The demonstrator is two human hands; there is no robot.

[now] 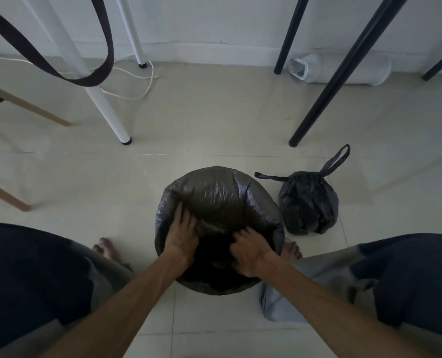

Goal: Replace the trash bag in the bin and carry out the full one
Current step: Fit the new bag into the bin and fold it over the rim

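A round bin stands on the floor between my knees, fully wrapped by a new black trash bag (pixel 222 197) that is puffed up over its far side and folded over the rim. My left hand (pixel 182 235) presses into the bag at the left of the opening, fingers curled on the plastic. My right hand (pixel 248 250) grips the bag's film at the right of the opening. The bin itself is hidden under the bag. The full black bag (pixel 309 202), tied shut with its drawstring loops sticking up, sits on the floor just right of the bin.
White table legs (pixel 106 107) stand at the back left, black legs (pixel 325 99) at the back right, wooden chair legs (pixel 21 104) at the far left. A dark strap (pixel 106 55) hangs from above. A white cable (pixel 142 91) and a small white container (pixel 301 68) lie by the wall.
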